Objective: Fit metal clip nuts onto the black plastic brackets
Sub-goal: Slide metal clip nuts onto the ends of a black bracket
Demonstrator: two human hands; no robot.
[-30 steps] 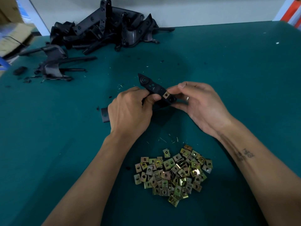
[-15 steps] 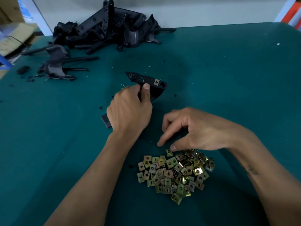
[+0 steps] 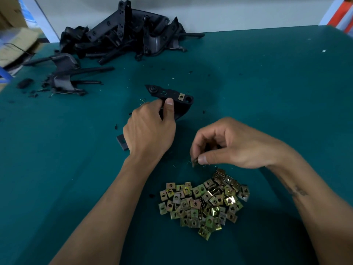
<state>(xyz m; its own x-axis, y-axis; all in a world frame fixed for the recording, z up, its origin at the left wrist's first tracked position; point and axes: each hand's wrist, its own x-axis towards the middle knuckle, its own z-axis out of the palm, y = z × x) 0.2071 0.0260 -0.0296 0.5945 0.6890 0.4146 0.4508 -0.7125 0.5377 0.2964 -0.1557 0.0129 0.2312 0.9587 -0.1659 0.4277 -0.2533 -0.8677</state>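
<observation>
At the middle of the frame the left hand (image 3: 150, 131) grips a black bracket (image 3: 172, 101) (one clip nut (image 3: 180, 96) already sits on it) on the green table (image 3: 267, 92). Lower right of it, the right hand (image 3: 229, 144) pinches one nut (image 3: 194, 163) just above the pile of nuts (image 3: 204, 203); more brackets (image 3: 122, 35) lie heaped at upper left.

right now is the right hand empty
No, the right hand pinches one clip nut between thumb and fingertips just above the pile.

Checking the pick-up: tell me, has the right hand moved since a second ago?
Yes. The right hand left the bracket and came down toward the clip nut pile, now pinching one nut.
</observation>
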